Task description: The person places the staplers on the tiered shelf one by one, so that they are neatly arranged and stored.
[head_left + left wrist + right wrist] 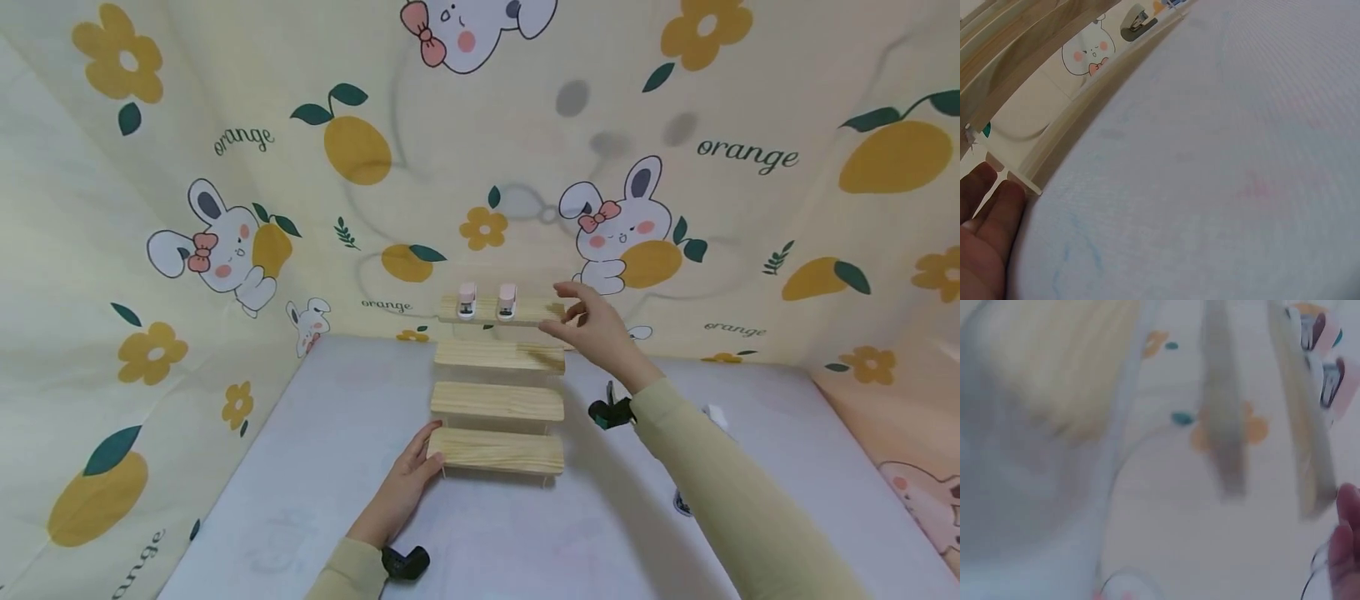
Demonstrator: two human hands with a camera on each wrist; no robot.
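Observation:
A four-step wooden display rack [497, 450] stands on the table. On its top shelf two small pink-and-white staplers [467, 302] sit side by side, left of the middle; both staplers [1333, 381] also show in the right wrist view. My right hand [592, 327] is beside the right end of that shelf, thumb and forefinger spread with nothing between them. My left hand [405, 479] rests against the left end of the bottom shelf. In the left wrist view its fingers [1004, 212] lie fairly straight against the rack's thin white leg [1013, 169].
Right of the rack, a stapler [682, 502] lies on the table, partly hidden by the right sleeve [720, 467]. A white object [716, 415] peeks out past the same sleeve. Behind the rack hangs a cloth [525, 125] printed with rabbits and oranges.

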